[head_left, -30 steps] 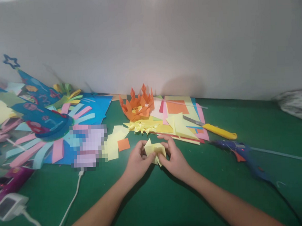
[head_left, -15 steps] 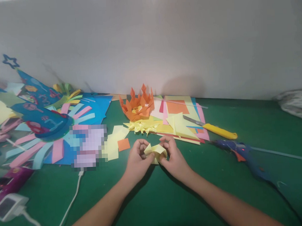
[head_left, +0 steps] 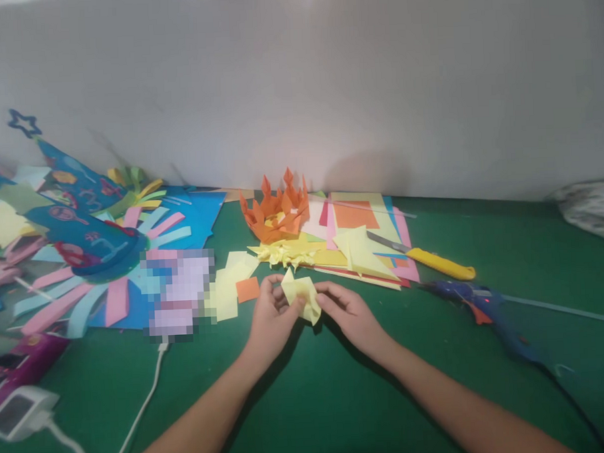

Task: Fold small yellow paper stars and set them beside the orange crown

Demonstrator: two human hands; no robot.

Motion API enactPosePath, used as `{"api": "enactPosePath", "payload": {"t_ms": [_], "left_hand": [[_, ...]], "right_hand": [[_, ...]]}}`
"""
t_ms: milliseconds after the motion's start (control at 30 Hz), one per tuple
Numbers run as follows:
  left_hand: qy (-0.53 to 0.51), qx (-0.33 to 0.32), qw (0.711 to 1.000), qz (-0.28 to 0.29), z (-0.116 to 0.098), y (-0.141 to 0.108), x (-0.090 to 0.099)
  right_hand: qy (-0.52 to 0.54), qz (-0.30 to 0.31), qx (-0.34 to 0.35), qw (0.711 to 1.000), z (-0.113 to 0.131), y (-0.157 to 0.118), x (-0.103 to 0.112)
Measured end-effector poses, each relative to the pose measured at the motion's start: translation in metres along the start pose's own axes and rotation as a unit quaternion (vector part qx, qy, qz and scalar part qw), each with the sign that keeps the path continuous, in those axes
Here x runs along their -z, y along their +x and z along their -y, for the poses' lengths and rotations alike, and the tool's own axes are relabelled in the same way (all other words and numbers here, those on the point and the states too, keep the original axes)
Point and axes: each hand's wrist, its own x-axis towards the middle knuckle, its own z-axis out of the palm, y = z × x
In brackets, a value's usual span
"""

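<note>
A small piece of pale yellow folded paper is held above the green table, in the middle of the view. My left hand is closed on its left side, the thumb lying over the front of the paper. From the right, my right hand pinches the paper's right edge between thumb and fingers. Just beyond the hands lie several yellow folded paper pieces. Behind those stands an orange folded-paper crown. A small orange paper square rests left of my left hand, beside pale yellow sheets.
To the right are a yellow-handled cutter knife and a blue glue gun with its cord. Stacked coloured paper lies at the back. Blue cone hats, a blurred-out phone and a white cable occupy the left.
The yellow paper has been turned and tilted, showing more of its face. My right hand has shifted slightly to the right, its fingers now lower on the paper's edge.
</note>
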Motion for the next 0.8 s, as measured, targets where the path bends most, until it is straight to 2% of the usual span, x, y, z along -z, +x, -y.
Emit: {"api": "enactPosePath", "payload": {"t_ms": [167,467,667,800], "left_hand": [[0.007,0.017,1.000,0.013,-0.0005,0.0001,0.0001],[0.024,0.022,0.999,0.038,0.0007,-0.0014,-0.0006],[0.098,0.016,0.994,0.034,0.0023,-0.0005,0.0029],[0.176,-0.027,0.984,0.006,0.0029,-0.0006,0.0055]], "right_hand": [[0.006,-0.006,0.003,1.000,-0.0009,-0.0005,-0.0028],[-0.005,-0.038,-0.037,0.999,-0.0055,0.0001,-0.0013],[-0.036,-0.043,-0.027,0.998,-0.0069,0.0004,-0.0018],[-0.087,-0.030,-0.014,0.996,-0.0072,-0.0009,-0.0023]]}}
